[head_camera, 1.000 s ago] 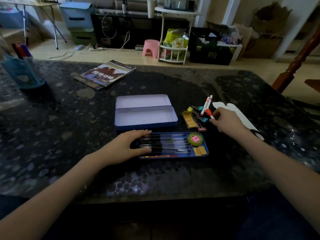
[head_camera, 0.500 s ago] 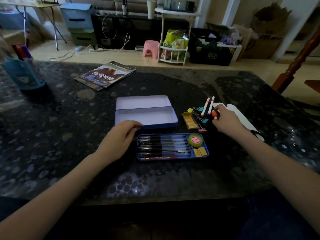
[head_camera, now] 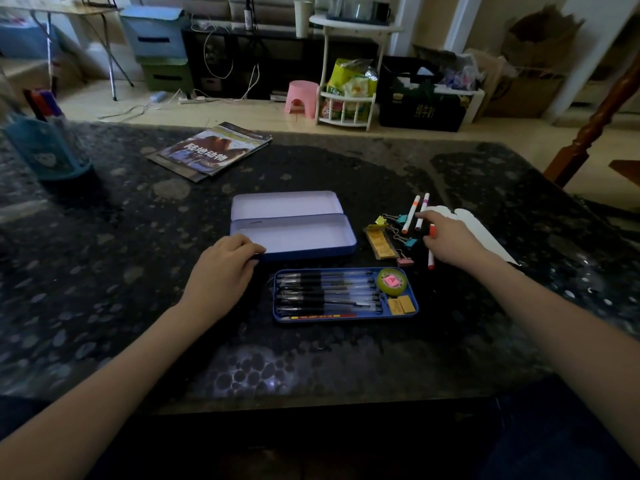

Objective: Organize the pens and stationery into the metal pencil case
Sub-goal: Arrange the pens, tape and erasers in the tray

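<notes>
The metal pencil case (head_camera: pixel 294 237) lies open at the table's middle, its base and lid (head_camera: pixel 284 204) both bare inside. My left hand (head_camera: pixel 225 268) grips its front left corner, thumb along the front wall. In front of the case sits a blue tray (head_camera: pixel 414 311) holding several black pens (head_camera: pixel 325 292), a red pencil, a green round tape (head_camera: pixel 391 281) and two yellow erasers (head_camera: pixel 401 305). My right hand (head_camera: pixel 450 240) holds a red-capped marker (head_camera: pixel 430 261) under its curled fingers. Its index finger touches the purple marker (head_camera: pixel 423 209), which lies beside an orange marker (head_camera: pixel 411 214).
Several binder clips (head_camera: pixel 403 240) and a yellow packet (head_camera: pixel 379 242) lie between the case and my right hand. White paper (head_camera: pixel 485 237) is behind that hand. A magazine (head_camera: pixel 211 150) lies far centre-left, a blue pen holder (head_camera: pixel 41 150) far left. A wooden post (head_camera: pixel 595 123) stands far right.
My left hand left the pen tray and moved up to the case's front left corner. My right hand took up the red-capped marker and shifted back toward the two markers.
</notes>
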Demonstrator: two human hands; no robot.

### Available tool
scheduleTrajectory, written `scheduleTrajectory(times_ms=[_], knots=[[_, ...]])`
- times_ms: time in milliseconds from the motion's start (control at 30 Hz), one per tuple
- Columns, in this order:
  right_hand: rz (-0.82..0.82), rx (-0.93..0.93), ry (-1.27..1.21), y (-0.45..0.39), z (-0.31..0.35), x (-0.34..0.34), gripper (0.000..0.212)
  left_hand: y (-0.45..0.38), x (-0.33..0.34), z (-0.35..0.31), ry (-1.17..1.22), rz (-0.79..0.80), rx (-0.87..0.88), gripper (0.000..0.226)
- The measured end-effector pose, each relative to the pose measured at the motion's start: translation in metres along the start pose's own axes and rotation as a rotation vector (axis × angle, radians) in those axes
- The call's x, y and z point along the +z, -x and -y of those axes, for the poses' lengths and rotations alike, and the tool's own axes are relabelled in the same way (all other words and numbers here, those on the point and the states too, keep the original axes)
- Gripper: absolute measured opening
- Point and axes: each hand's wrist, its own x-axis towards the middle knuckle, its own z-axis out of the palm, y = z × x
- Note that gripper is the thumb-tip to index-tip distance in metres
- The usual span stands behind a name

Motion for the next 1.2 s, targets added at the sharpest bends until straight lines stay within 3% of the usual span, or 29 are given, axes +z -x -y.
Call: scheduleTrajectory(times_ms=[267,467,667,900,1033,1200], knots=[[-0.013,0.002,0.065,-0.015,0.014,0.001,0.039,0.000,0.001,0.001,0.009,-0.011,-0.020,0.016],[-0.027,0.138,0.095,-0.022,0.024,0.004,0.036,-0.001,0.003,0.001,0.061,-0.009,-0.059,0.011],[-0.019,0.214,-0.132,-0.019,0.019,0.001,0.036,-0.003,0.007,0.005,0.159,0.011,-0.102,0.009],[0.060,0.148,-0.155,-0.010,-0.002,-0.019,0.041,-0.005,0.008,0.004,0.185,-0.005,-0.121,0.008],[-0.038,0.139,-0.152,-0.005,-0.021,-0.031,0.033,-0.005,0.008,0.005,0.189,-0.015,-0.118,0.008],[0.154,0.272,0.013,0.004,-0.046,-0.043,0.039,-0.005,0.009,0.003,0.164,-0.003,-0.101,0.006]])
